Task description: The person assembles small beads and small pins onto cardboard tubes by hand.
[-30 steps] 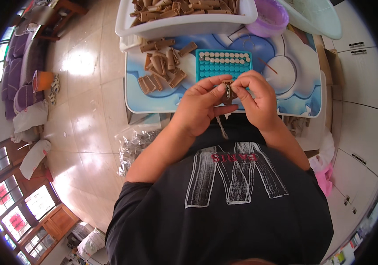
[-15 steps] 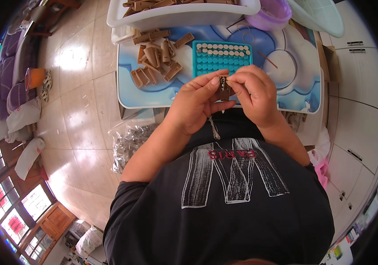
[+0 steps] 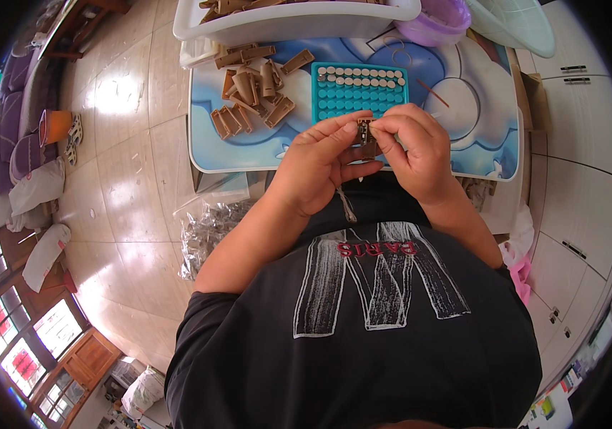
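A small brown plastic casing (image 3: 367,149), with dark and shiny metal-looking bits inside its upper end, is held upright over the table's near edge. Thumb and fingers of my left hand (image 3: 313,163) grip it from the left. From the other side, the bent thumb and index finger of my right hand (image 3: 418,154) pinch at its upper end; whatever tiny piece lies between them is hidden. Just beyond my hands sits a turquoise tray (image 3: 315,96) of round pockets, with white round pieces (image 3: 356,72) along its far rows. A pale, thin strand (image 3: 347,206) hangs below my left hand.
Loose brown casings (image 3: 246,87) lie piled at the table's left. A white tub (image 3: 291,27) of similar pieces and a purple basin (image 3: 436,27) stand at the back. A thin brown stick (image 3: 432,93) lies right. A clear bag of shiny parts (image 3: 209,232) is beside my left forearm.
The casing has tilted slightly, showing more of its dark inside. Both hands keep nearly the same place and grip, with only small finger shifts.
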The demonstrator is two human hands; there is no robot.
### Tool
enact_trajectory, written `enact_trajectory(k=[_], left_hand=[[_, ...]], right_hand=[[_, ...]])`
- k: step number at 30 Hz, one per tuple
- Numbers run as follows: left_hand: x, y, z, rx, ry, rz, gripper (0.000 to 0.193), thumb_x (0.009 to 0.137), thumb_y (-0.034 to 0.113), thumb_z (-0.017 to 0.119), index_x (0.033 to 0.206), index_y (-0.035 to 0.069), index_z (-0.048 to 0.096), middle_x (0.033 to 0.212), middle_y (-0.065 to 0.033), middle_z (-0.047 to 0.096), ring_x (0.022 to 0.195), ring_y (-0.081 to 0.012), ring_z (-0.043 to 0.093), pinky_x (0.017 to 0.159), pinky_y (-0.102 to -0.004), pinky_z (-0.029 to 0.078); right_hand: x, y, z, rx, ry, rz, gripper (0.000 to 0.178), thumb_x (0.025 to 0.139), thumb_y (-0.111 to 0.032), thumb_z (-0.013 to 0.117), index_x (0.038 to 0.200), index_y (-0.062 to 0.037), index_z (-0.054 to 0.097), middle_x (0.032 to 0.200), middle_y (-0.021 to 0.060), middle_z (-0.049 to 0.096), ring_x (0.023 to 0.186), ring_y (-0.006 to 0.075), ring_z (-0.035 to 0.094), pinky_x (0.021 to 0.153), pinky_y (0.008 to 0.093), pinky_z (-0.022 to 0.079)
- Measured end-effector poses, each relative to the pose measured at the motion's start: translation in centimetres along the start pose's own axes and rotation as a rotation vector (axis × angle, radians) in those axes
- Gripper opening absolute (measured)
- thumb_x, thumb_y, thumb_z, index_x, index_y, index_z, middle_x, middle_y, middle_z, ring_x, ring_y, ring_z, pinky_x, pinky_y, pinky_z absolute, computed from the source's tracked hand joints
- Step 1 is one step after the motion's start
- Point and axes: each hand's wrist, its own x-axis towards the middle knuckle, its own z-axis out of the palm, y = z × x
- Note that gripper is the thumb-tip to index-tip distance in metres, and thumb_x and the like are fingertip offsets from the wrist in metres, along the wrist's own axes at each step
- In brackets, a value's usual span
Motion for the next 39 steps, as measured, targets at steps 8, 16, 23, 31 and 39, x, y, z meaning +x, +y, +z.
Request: enact_trajectory(k=[8,16,23,31,39], left_hand=[[0.0,-0.3,-0.1,0.154,0.100,0.071,0.033,0.089,0.013,0.060,0.118,-0.002,0.055,0.103,-0.0103,0.063,0.091,-0.0194,0.064,0.079,-0.0318,0.055],[0.0,-0.5,-0.5,0.245,0.093,0.099,0.034,0.089,0.011,0.059,0.119,-0.004,0.054,0.102,-0.0099,0.064,0.088,-0.0173,0.064,0.079,-0.0306,0.054],[0.0,-0.7,-0.2,0.295,0.101,0.158,0.030,0.090,0.010,0.057,0.116,-0.006,0.056,0.097,-0.0096,0.065,0.086,-0.0152,0.063,0.077,-0.0277,0.052],[-0.1,-0.5,0.0,0.335,0.109,0.092,0.027,0.092,0.009,0.053,0.115,-0.005,0.056,0.086,-0.0063,0.063,0.081,-0.0154,0.063,0.073,-0.0267,0.052],[0.6,-0.5,-0.1,0.160,0.202,0.303,0.020,0.093,0.010,0.052,0.106,-0.004,0.048,0.100,-0.0144,0.061,0.091,-0.0206,0.062,0.080,-0.0322,0.054]], right_hand=[[0.0,-0.4,-0.5,-0.070,-0.072,0.015,0.011,0.072,-0.004,0.067,0.078,-0.0066,0.058,0.076,0.0047,0.059,0.062,0.0241,0.058,0.053,0.0340,0.044],[-0.5,-0.1,0.0,-0.032,-0.060,0.035,0.011,0.075,-0.007,0.068,0.079,-0.0061,0.057,0.074,0.0055,0.061,0.057,0.0228,0.059,0.048,0.0312,0.046],[-0.6,0.0,0.1,-0.044,-0.074,0.031,0.013,0.076,-0.007,0.068,0.081,-0.0052,0.056,0.073,0.0059,0.060,0.057,0.0236,0.059,0.047,0.0311,0.045],[-0.7,0.0,0.3,-0.141,-0.138,0.026,0.015,0.077,-0.008,0.066,0.086,-0.0058,0.054,0.073,0.0063,0.056,0.057,0.0251,0.057,0.047,0.0333,0.044],[-0.7,-1.6,-0.2,-0.155,-0.052,0.049,0.040,0.065,-0.024,0.078,0.091,-0.0062,0.053,0.072,0.0040,0.056,0.061,0.0234,0.056,0.055,0.0345,0.042]])
